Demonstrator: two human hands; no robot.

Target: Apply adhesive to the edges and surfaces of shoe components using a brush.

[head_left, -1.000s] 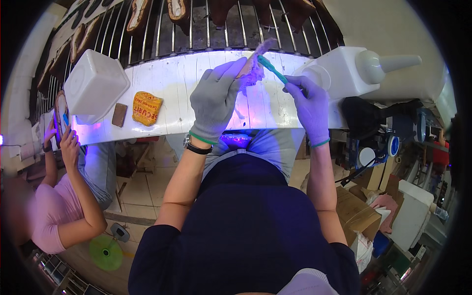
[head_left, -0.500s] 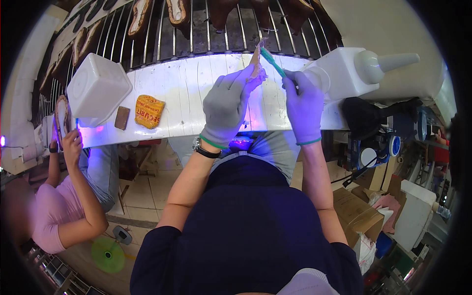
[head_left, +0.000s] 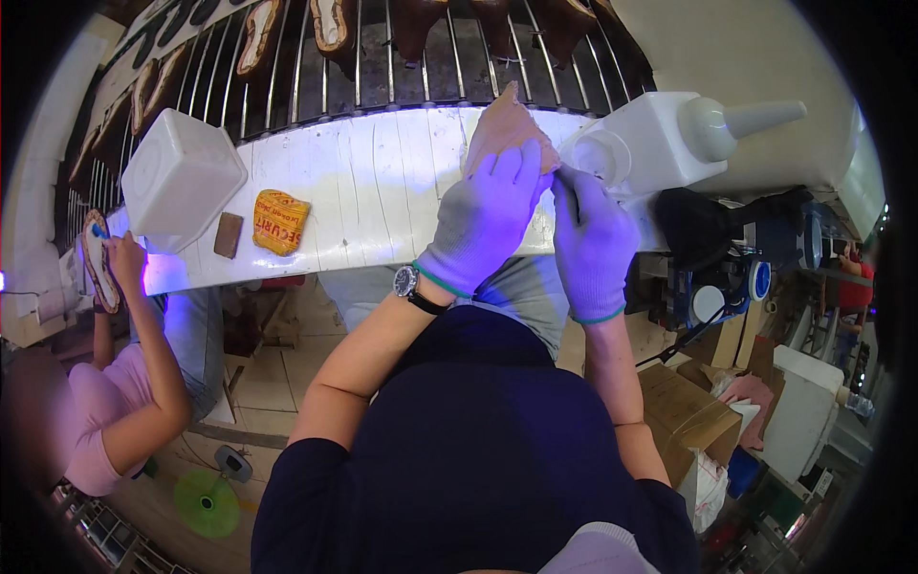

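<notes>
My left hand (head_left: pixel 486 218), in a pale knitted glove, is closed on a thin tan piece of leather (head_left: pixel 505 129) raised over the white bench. Its fingers lie across the near face, and the leather comes to a point at the top. My gloved right hand (head_left: pixel 595 239) is close beside it, fingers bent in the same closed grip that held a green-handled brush. The brush is now out of sight, hidden by the leather and the hands. Right fingertips meet the leather's right edge. A small white cup (head_left: pixel 601 158) stands just beyond that hand.
A white bottle with a nozzle (head_left: pixel 660 143) lies at right. A white square container (head_left: pixel 182 177), a brown block (head_left: pixel 229 235) and a yellow wrapped lump (head_left: pixel 280 222) are left on the bench (head_left: pixel 382 210). Shoes line the metal rack (head_left: pixel 421 81). A co-worker's hand (head_left: pixel 124 263) holds a shoe.
The leather has turned from edge-on to show its broad tan face. My left hand has moved right and lower, near the right hand. The green-handled brush has passed out of view.
</notes>
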